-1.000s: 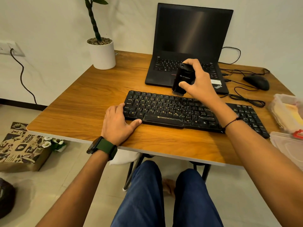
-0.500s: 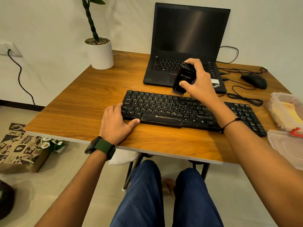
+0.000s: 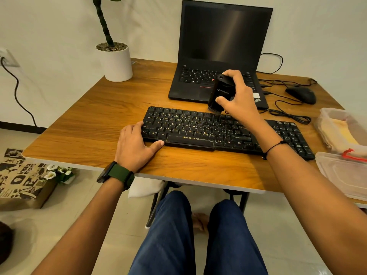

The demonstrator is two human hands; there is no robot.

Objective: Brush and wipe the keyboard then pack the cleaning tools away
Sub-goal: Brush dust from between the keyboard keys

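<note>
A black keyboard [image 3: 198,129] lies across the wooden table [image 3: 95,124]. My right hand [image 3: 237,96] grips a black cleaning brush [image 3: 219,95], held upright with its bristles touching the top row of keys near the keyboard's middle. My left hand [image 3: 135,145] rests flat on the table at the keyboard's left end, fingers on its edge and thumb along the front. A clear plastic box [image 3: 325,116] holding a yellow cloth [image 3: 344,133] sits at the right edge, with its lid [image 3: 345,175] in front of it.
An open black laptop [image 3: 220,48] stands behind the keyboard. A black mouse [image 3: 300,94] and loose cables [image 3: 288,114] lie at the back right. A white plant pot [image 3: 117,62] stands at the back left. A printed paper bag [image 3: 21,179] sits on the floor, left.
The brush stays at the keyboard's top row, shifting only slightly with my right hand. My left hand keeps its place on the keyboard's left end.
</note>
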